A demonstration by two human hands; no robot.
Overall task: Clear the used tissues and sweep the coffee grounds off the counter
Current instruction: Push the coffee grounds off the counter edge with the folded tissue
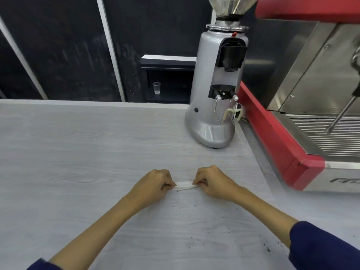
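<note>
Together both hands, left hand (155, 183) and right hand (211, 182), pinch tissue (184, 185); coffee grounds (194, 207) nearby.

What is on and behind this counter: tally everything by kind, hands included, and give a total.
Hands: 2, left hand and right hand, each pinching an end of the tissue
Tissue: 1
Coffee grinder: 1
Espresso machine: 1
Plastic cup: 1
Coffee grounds: 1 scattered patch on the counter
Total: 7
</note>
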